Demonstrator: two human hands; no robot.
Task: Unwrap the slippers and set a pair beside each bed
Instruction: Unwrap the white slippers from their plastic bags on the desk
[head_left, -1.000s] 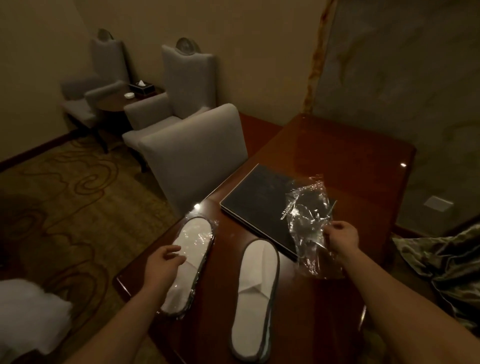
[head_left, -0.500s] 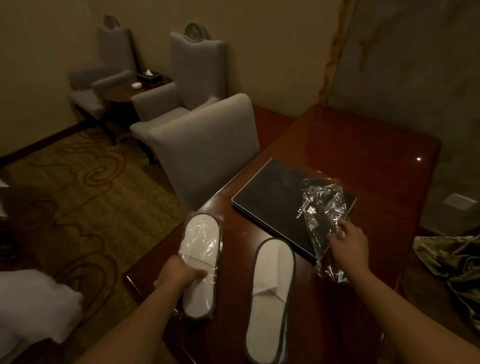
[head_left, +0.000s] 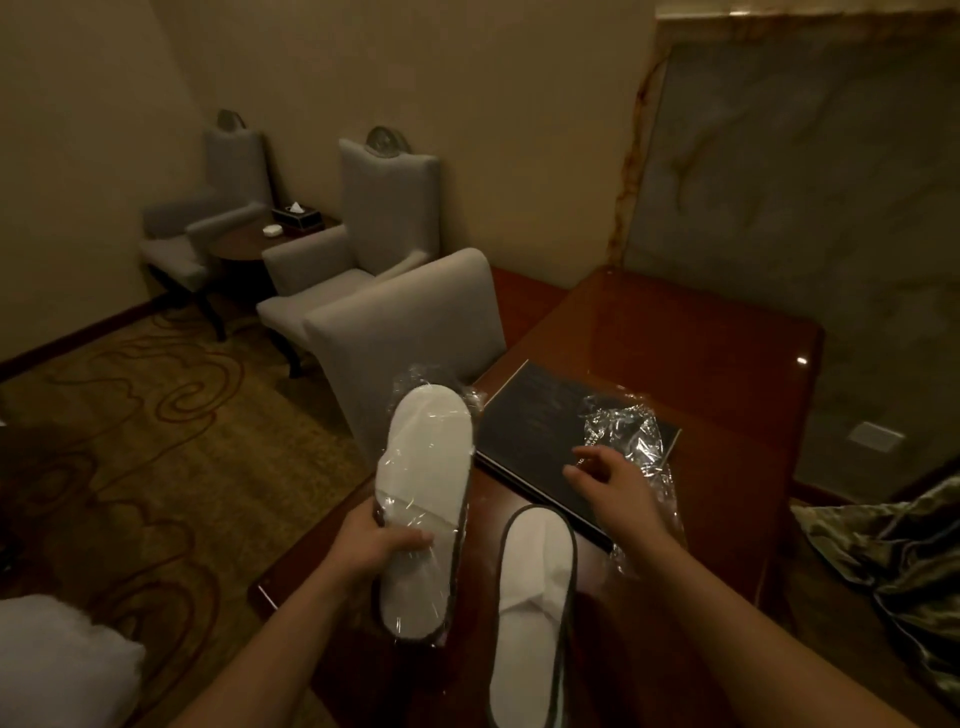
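Observation:
My left hand grips a white slipper still sealed in clear plastic, lifted off the wooden desk and tilted toe-up. An unwrapped white slipper with dark trim lies flat on the desk just right of it. My right hand hovers with fingers spread over the black folder, holding nothing. The empty crumpled plastic wrapper lies on the folder and desk just beyond and beside that hand.
A grey chair is tucked against the desk's left edge. Two grey armchairs flank a small round table with a tissue box. White bedding shows at bottom left, a dark patterned cloth at right. Patterned carpet covers the floor.
My left hand has closed on the wrapped slipper and lifted it off the desk. My right hand has let go of the empty wrapper, which now lies on the folder.

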